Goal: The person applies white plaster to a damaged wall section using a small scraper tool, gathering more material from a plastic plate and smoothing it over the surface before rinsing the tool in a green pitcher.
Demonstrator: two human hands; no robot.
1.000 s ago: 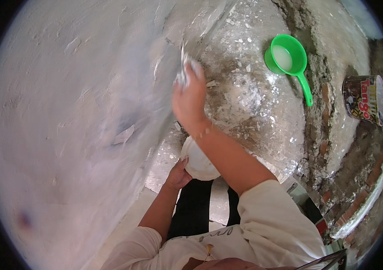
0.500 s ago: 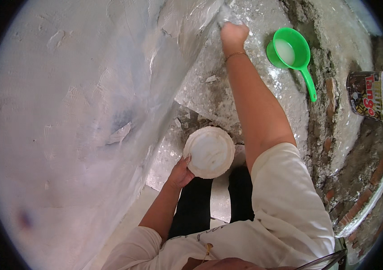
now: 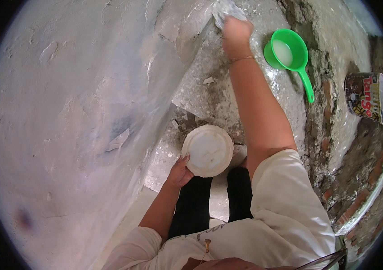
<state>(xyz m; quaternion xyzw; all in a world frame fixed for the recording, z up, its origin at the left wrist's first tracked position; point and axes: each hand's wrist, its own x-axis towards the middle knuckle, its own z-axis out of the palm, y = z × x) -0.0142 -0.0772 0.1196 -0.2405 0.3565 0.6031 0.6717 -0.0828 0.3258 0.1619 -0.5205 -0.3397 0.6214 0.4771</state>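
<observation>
The wall [image 3: 79, 85] looks mostly coated, a flaking patch [image 3: 118, 140] remaining. Your left hand [image 3: 181, 173] grips the plate [image 3: 228, 155] near your legs [image 3: 191, 204]; your right hand [image 3: 238, 35] clutches a blurred pale sheet [image 3: 225, 9] by the wall.

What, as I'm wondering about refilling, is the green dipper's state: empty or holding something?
Not empty: the green dipper, to the right of the right hand, holds something whitish, apparently liquid, below its rim.
</observation>
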